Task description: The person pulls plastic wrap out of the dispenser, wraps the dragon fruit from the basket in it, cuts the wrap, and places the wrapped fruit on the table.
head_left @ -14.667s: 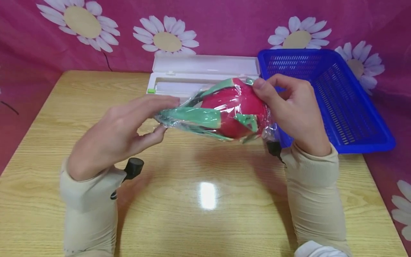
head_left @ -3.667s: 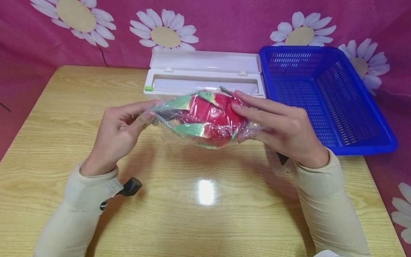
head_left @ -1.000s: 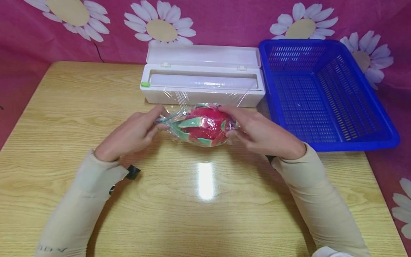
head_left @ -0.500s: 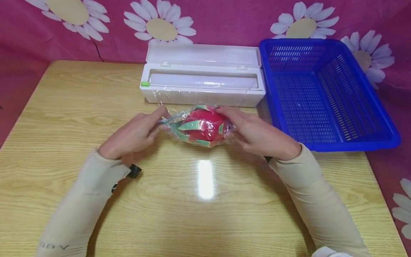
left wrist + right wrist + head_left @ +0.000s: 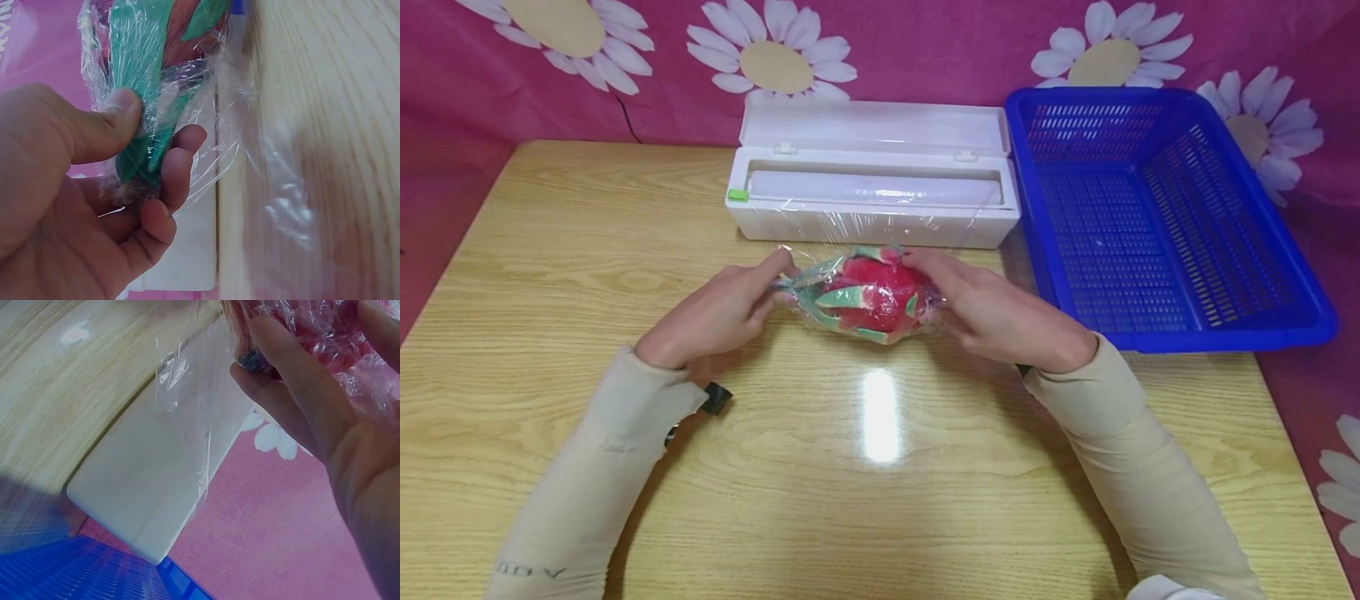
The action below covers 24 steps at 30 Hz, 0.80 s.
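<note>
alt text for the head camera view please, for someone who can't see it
Two hands, left hand and right hand, hold a red and green dragon fruit wrapped in clear plastic film just above a light wooden table. Behind it stands an open white cling film dispenser box, with a blue plastic mesh basket to its right.

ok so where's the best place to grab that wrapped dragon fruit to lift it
Probably by its two ends, coming in from either side. The dragon fruit lies lengthwise across the table. The left hand pinches the narrow green leafy tip, and the right hand cups the rounder red end. The cling film looks slick, so a broad wrap-around hold seems safest.
</note>
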Available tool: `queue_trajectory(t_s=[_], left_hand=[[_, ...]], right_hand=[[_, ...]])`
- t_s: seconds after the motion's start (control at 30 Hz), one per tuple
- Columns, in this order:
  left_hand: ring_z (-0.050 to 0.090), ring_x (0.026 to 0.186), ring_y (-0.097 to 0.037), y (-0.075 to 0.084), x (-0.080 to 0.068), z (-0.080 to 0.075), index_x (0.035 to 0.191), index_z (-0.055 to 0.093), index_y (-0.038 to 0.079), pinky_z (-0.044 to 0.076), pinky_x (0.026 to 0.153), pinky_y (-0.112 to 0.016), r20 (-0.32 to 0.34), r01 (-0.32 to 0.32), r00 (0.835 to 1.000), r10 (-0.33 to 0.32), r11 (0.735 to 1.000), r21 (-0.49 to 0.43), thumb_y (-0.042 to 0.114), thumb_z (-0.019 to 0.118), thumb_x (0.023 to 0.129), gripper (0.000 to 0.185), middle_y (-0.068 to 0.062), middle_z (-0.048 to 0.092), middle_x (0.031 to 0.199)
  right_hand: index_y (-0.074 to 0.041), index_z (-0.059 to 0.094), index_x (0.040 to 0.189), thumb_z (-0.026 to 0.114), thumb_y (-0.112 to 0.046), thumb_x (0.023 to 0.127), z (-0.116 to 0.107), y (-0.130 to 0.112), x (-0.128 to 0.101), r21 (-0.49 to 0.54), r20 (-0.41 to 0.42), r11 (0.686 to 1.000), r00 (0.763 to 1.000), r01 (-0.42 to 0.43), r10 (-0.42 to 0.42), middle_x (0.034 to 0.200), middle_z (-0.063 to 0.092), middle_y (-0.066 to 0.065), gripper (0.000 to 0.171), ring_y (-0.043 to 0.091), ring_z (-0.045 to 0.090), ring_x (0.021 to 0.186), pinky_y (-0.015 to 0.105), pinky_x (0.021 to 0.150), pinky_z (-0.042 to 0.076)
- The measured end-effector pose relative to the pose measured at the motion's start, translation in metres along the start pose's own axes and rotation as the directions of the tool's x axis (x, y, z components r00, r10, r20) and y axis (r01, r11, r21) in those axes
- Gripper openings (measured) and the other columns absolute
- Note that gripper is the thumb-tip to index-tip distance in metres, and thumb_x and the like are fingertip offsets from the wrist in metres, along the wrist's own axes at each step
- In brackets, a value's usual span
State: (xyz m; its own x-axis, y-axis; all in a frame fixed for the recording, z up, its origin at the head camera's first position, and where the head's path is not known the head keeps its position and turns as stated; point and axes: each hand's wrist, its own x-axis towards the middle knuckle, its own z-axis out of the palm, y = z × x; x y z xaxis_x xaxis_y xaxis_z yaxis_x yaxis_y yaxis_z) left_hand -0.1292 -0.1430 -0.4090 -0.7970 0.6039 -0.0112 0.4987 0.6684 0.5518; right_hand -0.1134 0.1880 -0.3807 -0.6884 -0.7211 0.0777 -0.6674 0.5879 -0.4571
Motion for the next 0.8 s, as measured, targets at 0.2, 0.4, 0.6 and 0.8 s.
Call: queue_trajectory(t_s=[0.2,0.4,0.6,0.8], left_hand=[[0.060,0.081,-0.020,-0.0025,0.0009,0.0022,0.119,0.049,0.012,0.051,0.077,-0.036,0.017,0.014,1.000,-0.015,1.000,0.014,0.021,0.054,0.107,0.016,-0.009,0.075,0.118],[0.060,0.081,-0.021,-0.0044,0.0015,0.0023,0.119,0.049,0.012,0.049,0.075,-0.035,0.036,0.036,0.999,-0.036,0.999,0.001,0.020,0.055,0.106,0.016,-0.010,0.074,0.122],[0.063,0.084,-0.021,-0.0056,0.0016,0.0032,0.122,0.049,0.012,0.052,0.077,-0.036,0.029,0.047,0.998,-0.047,0.999,-0.014,0.019,0.057,0.105,0.020,-0.011,0.074,0.122],[0.063,0.084,-0.020,-0.0056,0.0019,0.0045,0.122,0.051,0.013,0.054,0.079,-0.038,-0.002,0.036,0.999,-0.036,0.999,-0.009,0.018,0.059,0.104,0.020,-0.010,0.074,0.120]], right_hand=[[-0.006,0.037,0.151,0.060,-0.004,0.100,0.0023,0.0004,0.0005,-0.003,-0.003,1.000,1.000,0.008,-0.008,0.149,0.055,0.018,0.056,0.033,0.055,0.139,0.050,0.118,0.045],[-0.007,0.038,0.150,0.062,-0.006,0.100,0.0022,-0.0011,0.0012,-0.012,0.006,1.000,1.000,-0.022,0.023,0.148,0.055,0.019,0.056,0.034,0.056,0.139,0.051,0.116,0.047],[-0.009,0.037,0.153,0.074,-0.017,0.096,0.0014,-0.0011,0.0004,-0.020,0.000,0.999,0.999,-0.042,0.042,0.149,0.055,0.019,0.069,0.035,0.057,0.138,0.052,0.114,0.049],[-0.008,0.038,0.157,0.081,-0.027,0.091,-0.0004,-0.0030,-0.0018,-0.071,-0.030,0.994,0.997,-0.079,0.077,0.153,0.051,0.022,0.081,0.040,0.054,0.140,0.055,0.115,0.047]])
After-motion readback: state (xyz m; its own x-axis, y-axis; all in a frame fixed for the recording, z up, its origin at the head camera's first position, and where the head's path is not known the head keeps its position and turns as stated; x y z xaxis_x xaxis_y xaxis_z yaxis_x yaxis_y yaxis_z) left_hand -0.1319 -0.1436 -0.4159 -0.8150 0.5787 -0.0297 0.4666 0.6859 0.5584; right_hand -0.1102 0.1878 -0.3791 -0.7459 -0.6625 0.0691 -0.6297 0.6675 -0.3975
